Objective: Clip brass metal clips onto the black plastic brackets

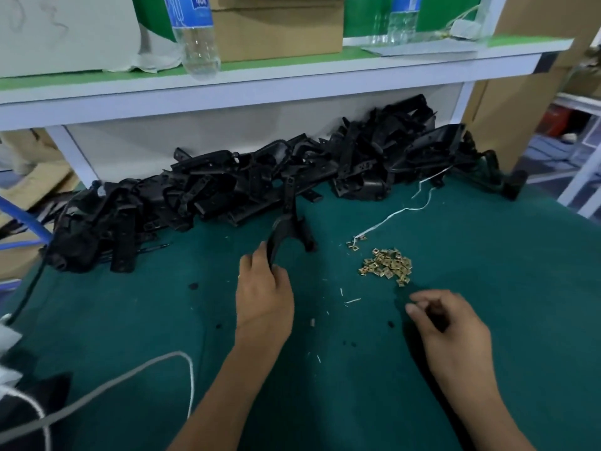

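cables come first at the far left: a blue hose [31, 222] and a white cord [136, 374] that loops across the near left of the green mat [487, 255]. black plastic brackets [227, 190] lie in a long heap along the far edge of the mat, from the left side to the right, under a white shelf [260, 83]. on that shelf stand a clear water bottle [195, 37] with a blue label, a cardboard box [276, 27] just right of it, and a second bottle [403, 21] farther right.

left hand [263, 301] sits near the middle of the mat, its fingers curled round the near end of one black bracket [287, 222]. this bracket rises from the hand and tilts toward the far heap, its forked lower part touching the mat just right of the hand.

brass clips [387, 265] lie in a small loose pile on the mat, right of the held bracket and well apart from it. a white string [403, 209] trails from the pile toward the far right.

right hand [448, 330] hovers just near of the pile, its fingers bent inward with thumb and forefinger close together; whether it pinches a clip between them cannot be told.
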`<state>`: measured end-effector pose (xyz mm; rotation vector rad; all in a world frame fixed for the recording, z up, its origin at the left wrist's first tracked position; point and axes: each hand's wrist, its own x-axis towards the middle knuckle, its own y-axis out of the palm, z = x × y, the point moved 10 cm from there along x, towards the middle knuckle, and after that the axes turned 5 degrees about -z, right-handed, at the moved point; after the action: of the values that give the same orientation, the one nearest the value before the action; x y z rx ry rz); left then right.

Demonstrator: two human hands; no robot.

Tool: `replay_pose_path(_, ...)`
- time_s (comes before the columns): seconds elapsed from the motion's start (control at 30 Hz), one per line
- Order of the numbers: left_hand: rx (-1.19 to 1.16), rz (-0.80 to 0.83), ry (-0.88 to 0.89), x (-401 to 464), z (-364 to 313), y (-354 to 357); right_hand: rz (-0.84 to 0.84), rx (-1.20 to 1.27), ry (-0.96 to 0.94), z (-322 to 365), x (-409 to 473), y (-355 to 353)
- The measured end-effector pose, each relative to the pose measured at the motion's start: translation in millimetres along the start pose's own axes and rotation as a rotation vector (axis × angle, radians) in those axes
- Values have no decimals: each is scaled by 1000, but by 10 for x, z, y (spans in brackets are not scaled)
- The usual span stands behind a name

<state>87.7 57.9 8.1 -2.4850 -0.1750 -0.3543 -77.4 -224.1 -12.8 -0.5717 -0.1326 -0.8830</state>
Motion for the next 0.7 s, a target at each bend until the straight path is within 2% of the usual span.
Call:
replay_pose_path(0.07, -250, 115, -115, -167, 20, -58, -3, 66, -1, 16, -29, -22)
replay_pose_path(0.13, -308, 280, -179, -312, 34, -40, 1, 156, 15, 11, -57, -29)
replay_pose_path(0.3, 252, 493, 164, -526, 26, 52, 118, 356, 57, 2, -133, 87)
replay_pose_path(0.4, 666, 388, 499, -548, -161, 104, 145, 442, 60, 36, -135, 96)
replay_pose_path(0.53, 918, 393, 563, -459, -221, 210, 194, 489, 59, 75, -132, 116)
replay_pose_path(0.6, 936, 343, 586, -492, -330, 318, 192, 533, 76, 65, -121, 107)
replay_pose_path(0.7, 633, 375, 399, -692, -402, 608, 154, 629, 130, 2, -89, 72)
